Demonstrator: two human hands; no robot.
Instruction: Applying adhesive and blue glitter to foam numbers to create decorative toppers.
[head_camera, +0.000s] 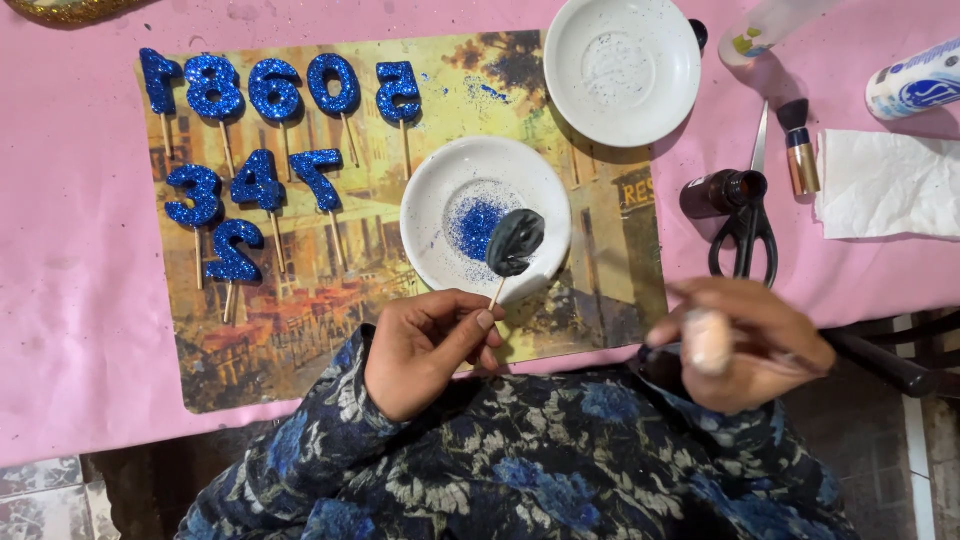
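My left hand (425, 350) pinches a thin wooden stick that carries a dark, uncoated number-shaped piece (515, 241). The piece hangs over a white plate (440, 190) with a pile of blue glitter (477, 226) in its middle. My right hand (745, 345) is blurred at the table's near edge and grips a thin brush-like tool, with a thumb pointing up. Several blue glitter-covered numbers on sticks (260, 150) lie in rows on a picture placemat (300, 320) to the left.
A second white plate (622, 70) with glitter specks sits at the back. To the right lie black scissors (745, 235), a small brown bottle (720, 192), a brush with a gold ferrule (798, 145), a white napkin (885, 185) and a tube (915, 82). A pink cloth (80, 300) covers the table.
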